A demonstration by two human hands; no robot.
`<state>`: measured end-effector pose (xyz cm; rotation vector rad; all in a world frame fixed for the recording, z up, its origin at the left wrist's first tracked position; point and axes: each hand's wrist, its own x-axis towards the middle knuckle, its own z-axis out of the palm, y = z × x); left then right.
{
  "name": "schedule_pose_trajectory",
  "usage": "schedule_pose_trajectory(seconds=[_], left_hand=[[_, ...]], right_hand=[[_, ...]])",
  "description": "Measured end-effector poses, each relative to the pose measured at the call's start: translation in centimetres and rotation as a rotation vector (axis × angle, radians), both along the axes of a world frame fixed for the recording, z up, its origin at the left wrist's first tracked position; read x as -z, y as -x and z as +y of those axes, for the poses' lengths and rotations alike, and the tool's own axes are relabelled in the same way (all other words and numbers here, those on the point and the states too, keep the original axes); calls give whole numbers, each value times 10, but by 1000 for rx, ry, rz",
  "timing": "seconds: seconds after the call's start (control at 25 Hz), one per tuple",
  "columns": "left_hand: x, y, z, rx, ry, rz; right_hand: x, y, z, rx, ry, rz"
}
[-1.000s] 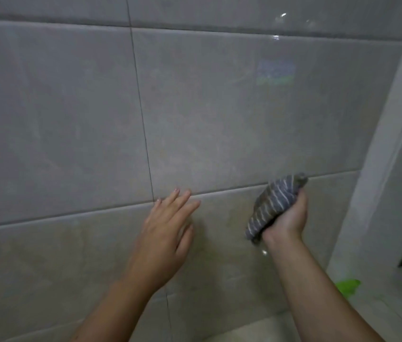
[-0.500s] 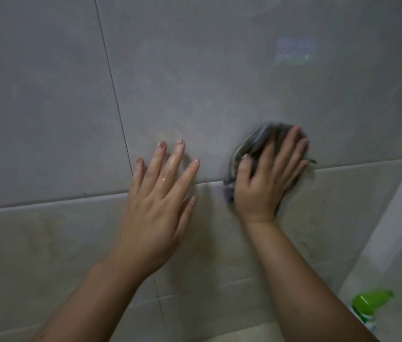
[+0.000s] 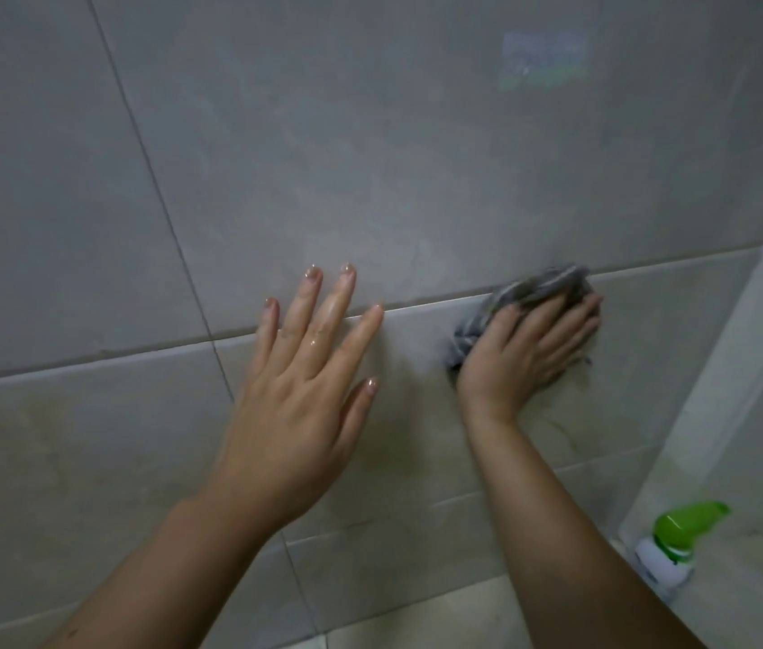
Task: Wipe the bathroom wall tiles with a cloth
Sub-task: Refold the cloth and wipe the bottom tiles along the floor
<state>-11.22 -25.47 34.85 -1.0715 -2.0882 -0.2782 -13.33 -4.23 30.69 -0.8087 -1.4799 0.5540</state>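
The cloth (image 3: pixel 517 304), a grey bunched wad, sits at about three o'clock from the centre of my view, pressed against the wall tiles (image 3: pixel 370 156) right on the horizontal grout line (image 3: pixel 89 363). My right hand (image 3: pixel 522 356) covers it from below, fingers laid nearly straight over the bundle and pushing it flat to the wall; it is a press more than a clench, which I judge suits rubbing a broad patch rather than carrying the rag. A few loose threads trail from the cloth at its four o'clock.

At nine o'clock from the cloth, my left hand (image 3: pixel 304 391) lies spread on the tiles, fingers straight and apart, holding nothing. I read it as a brace that steadies me while the other arm scrubs. Its fingertips cross the same grout line.

Further out, at five o'clock near the frame's corner, a green-topped spray bottle (image 3: pixel 672 543) stands on a ledge beside the pale corner trim (image 3: pixel 744 344), within reach should the tiles want more cleaner.
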Motion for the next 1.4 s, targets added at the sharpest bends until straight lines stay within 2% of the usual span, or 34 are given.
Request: schedule_pose_trajectory(seconds=[0.12, 0.16, 0.2, 0.32, 0.44, 0.48, 0.6, 0.68, 0.8, 0.88, 0.92, 1.0, 1.08, 1.12, 1.24, 1.32, 1.4], left_hand=[[-7, -1, 19, 66, 132, 109], [-13, 0, 26, 97, 177, 150], [-19, 2, 33, 125, 214, 190], [-36, 10, 52, 139, 321, 317], [-46, 19, 59, 126, 387, 408], [-49, 22, 57, 120, 402, 437], [-61, 30, 54, 110, 423, 517], [-63, 31, 54, 108, 430, 523], [-58, 26, 62, 118, 469, 535], [-56, 24, 74, 132, 506, 554], [-56, 23, 82, 138, 520, 561], [-57, 20, 96, 151, 536, 575], [-56, 17, 107, 171, 542, 583], [-56, 17, 109, 179, 544, 586], [-49, 19, 111, 180, 556, 572], [-45, 20, 109, 173, 564, 556], [-44, 20, 107, 182, 568, 551]], right_hand=[[-10, -1, -20, -136, -346, -109], [-10, -2, -9, -134, -405, -104], [-7, -3, 10, -91, -383, -70], [23, -7, 70, 77, -31, 40], [24, -11, 74, 42, 157, 47], [8, -10, 73, 12, 159, 52], [-40, -8, 94, 6, -39, 59], [-24, -6, 118, 62, -17, 40], [32, -16, 132, 80, 340, -59], [23, -21, 135, -31, 571, -23], [5, -22, 138, -65, 581, -10], [-36, -28, 144, -110, 310, 1], [-43, -31, 161, -94, 97, -11], [-30, -29, 174, -83, 124, -26], [43, -36, 189, -97, 425, -148], [73, -42, 180, -153, 513, -213], [54, -37, 177, -188, 643, -69]])
